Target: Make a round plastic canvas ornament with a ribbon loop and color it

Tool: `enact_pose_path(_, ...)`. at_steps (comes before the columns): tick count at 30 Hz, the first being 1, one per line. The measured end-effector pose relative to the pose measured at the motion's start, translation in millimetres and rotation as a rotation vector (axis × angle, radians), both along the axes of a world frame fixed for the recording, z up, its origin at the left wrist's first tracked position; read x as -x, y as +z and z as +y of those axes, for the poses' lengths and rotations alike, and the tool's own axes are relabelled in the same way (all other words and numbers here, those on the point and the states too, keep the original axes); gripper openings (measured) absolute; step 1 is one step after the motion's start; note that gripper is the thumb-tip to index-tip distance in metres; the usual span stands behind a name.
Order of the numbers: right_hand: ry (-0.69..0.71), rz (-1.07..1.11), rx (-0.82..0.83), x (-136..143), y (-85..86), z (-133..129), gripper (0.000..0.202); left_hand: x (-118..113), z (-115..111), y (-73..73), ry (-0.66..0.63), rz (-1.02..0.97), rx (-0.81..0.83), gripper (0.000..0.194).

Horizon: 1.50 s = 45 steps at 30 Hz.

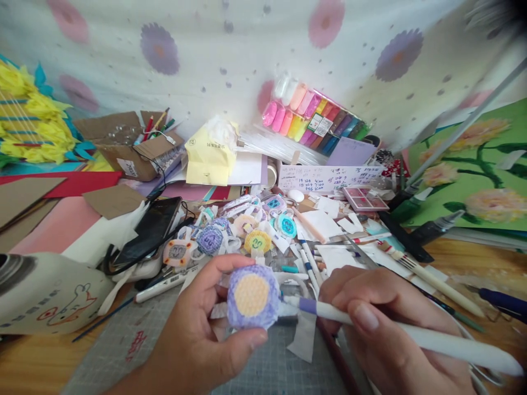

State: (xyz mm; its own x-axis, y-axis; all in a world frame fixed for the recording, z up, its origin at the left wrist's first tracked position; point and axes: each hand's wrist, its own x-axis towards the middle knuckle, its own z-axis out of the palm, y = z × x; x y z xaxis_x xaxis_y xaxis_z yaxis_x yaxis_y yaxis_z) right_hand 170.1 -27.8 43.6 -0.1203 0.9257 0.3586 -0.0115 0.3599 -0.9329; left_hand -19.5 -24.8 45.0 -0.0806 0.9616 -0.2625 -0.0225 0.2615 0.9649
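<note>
Between the thumb and fingers of my left hand (206,329) is a small rounded disc (252,296), coloured purple around a pale orange centre. A white paper strip (303,336) hangs at its right side. My right hand (382,323) grips a white marker pen (337,312) with a purple band near its tip. The tip points left and is at or very close to the disc's right edge; I cannot tell whether it touches. Similar coloured pieces lie just beyond, among them a yellow one (257,242), a purple one (209,239) and a turquoise one (286,225).
A grey cutting mat (135,345) lies beneath my hands. On the left are a white bottle (53,296) and a black phone-like slab (152,227). A cardboard box (144,148) and a pack of coloured clay (317,118) stand behind. Paper scraps, pens and brushes crowd the right.
</note>
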Motion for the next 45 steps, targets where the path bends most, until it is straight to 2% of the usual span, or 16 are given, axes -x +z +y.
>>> enact_pose_path(3,0.050,-0.024,-0.002,-0.4,-0.5,0.6,0.020,0.4,-0.1,0.1,0.003,0.011,0.008,0.050)
enact_pose_path(7,-0.044,0.026,0.010,0.6,-1.5,1.9,0.017,1.0,-0.6,0.2,-0.016,0.045,0.002,0.049)
enact_pose_path(11,-0.001,0.084,0.073,1.4,-3.3,2.6,0.022,0.5,-1.3,0.1,-0.024,0.050,0.000,0.049)
enact_pose_path(28,-0.049,0.125,0.076,0.4,-4.4,3.6,0.019,-1.8,-3.2,-0.2,-0.017,0.069,-0.019,0.048)
enact_pose_path(45,0.009,0.174,0.105,-0.9,-4.7,6.9,0.021,-2.5,-4.6,0.2,-0.012,0.009,-0.003,0.047)
